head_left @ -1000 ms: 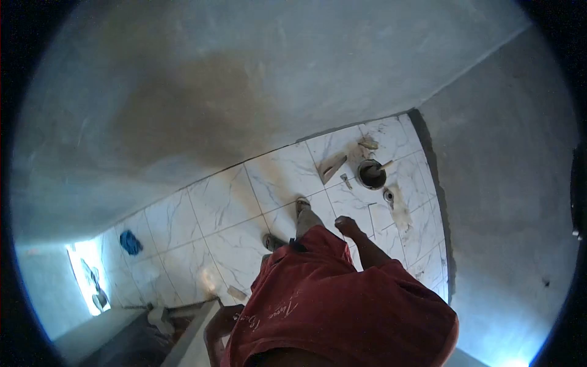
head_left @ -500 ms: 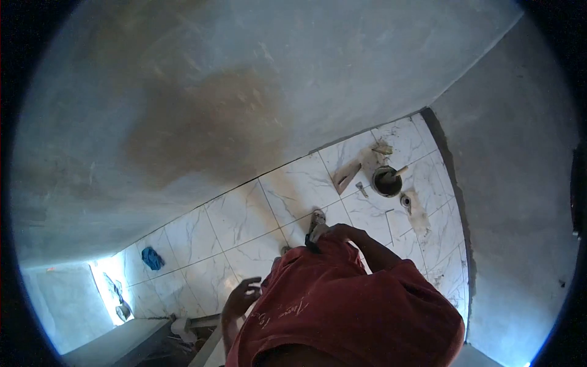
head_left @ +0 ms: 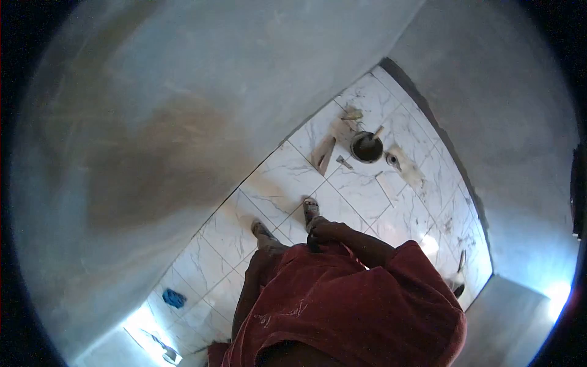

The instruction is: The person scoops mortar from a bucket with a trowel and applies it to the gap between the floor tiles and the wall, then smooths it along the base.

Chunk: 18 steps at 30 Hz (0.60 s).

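My right hand (head_left: 329, 232) is closed in front of the red shirt (head_left: 342, 293), near my right foot in the picture. A small dark thing (head_left: 313, 246) shows beneath its fingers; its kind is not clear. My left hand (head_left: 264, 260) hangs at the shirt's left edge, with its fingers mostly hidden. Below are my two feet in sandals (head_left: 310, 210) on white marbled tiles (head_left: 287, 177). Ahead of them stands a bucket (head_left: 367, 147) of grey mix with a wooden-handled tool (head_left: 378, 132) in it.
A flat board-like tool (head_left: 324, 155), a small scraper-like tool (head_left: 344, 163) and a round roll-like thing (head_left: 392, 159) lie around the bucket. A blue cloth (head_left: 174, 298) lies at left. Another handled tool (head_left: 460, 274) is by the right wall. Plastered walls (head_left: 202, 122) bound the floor.
The view has turned, and the bucket sits higher and farther left. My left hand, earlier out to the side with fingers apart, is now against the shirt. Both feet now show.
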Each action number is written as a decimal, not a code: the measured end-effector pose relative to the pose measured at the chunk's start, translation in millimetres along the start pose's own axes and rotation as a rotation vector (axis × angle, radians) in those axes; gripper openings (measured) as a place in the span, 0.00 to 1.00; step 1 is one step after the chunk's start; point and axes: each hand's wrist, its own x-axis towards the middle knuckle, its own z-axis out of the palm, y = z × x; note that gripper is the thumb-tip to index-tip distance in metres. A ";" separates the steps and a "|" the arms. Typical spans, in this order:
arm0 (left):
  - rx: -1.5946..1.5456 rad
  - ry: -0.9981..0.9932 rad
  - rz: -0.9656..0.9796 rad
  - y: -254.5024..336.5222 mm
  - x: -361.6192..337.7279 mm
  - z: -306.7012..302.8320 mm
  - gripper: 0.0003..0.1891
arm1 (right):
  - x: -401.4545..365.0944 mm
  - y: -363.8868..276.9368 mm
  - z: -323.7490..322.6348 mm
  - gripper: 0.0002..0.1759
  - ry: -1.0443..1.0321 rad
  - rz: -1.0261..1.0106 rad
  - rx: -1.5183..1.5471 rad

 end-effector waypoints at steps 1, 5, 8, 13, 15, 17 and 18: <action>-0.019 -0.067 -0.028 -8.1 7.3 0.2 0.23 | 0.5 -6.2 4.4 0.17 0.019 0.035 0.030; -0.009 -0.279 -0.035 -46.5 20.6 -7.6 0.23 | 1.4 -35.4 29.5 0.17 0.132 0.206 0.201; -0.006 -0.383 -0.030 -70.8 21.8 -25.7 0.23 | -1.7 -67.9 53.0 0.17 0.297 0.394 0.474; 0.003 -0.558 -0.060 -98.2 9.3 -63.7 0.23 | 2.7 -53.7 119.5 0.15 0.119 -0.032 -0.134; 0.023 -0.613 -0.077 -94.6 6.7 -81.3 0.23 | -17.0 -60.6 127.7 0.14 0.098 -0.119 0.060; 0.087 -0.863 -0.172 -78.8 0.0 -102.2 0.25 | -16.8 -47.3 163.7 0.14 0.071 -0.209 0.258; -0.047 -0.821 -0.215 -114.6 -9.6 -73.7 0.25 | 7.3 -21.6 199.0 0.15 0.029 -0.286 0.322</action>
